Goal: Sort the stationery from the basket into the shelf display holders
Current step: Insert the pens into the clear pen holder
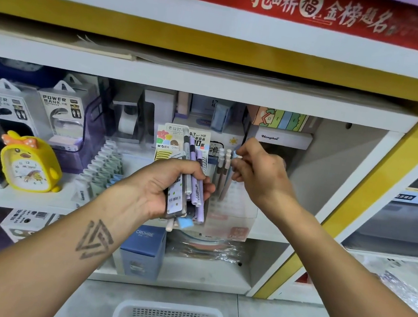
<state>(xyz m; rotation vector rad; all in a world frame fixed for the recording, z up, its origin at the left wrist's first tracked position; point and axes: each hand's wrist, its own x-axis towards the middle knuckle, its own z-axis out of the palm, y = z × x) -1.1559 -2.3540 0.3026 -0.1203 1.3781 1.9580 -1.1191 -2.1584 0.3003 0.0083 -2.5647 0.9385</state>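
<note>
A: Report left to right.

B: Yellow chick-shaped alarm clock (30, 162) stands on the white shelf (33, 200). Left hand (171, 188) grips a bundle of lilac and grey pens with carded packets (190, 180). Right hand (257, 171) pinches a pale blue pen (227, 180) at the clear plastic display holder (232, 213).

A: Basket?

B: White plastic mesh basket (171, 315) on the floor, holding stationery.

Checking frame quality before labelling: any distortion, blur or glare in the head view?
Head view: wide-angle bowing curves the shelf edge; right hand slightly motion-soft, left hand and its pen bundle sharper; glare on the clear holder washes out its labels.
</note>
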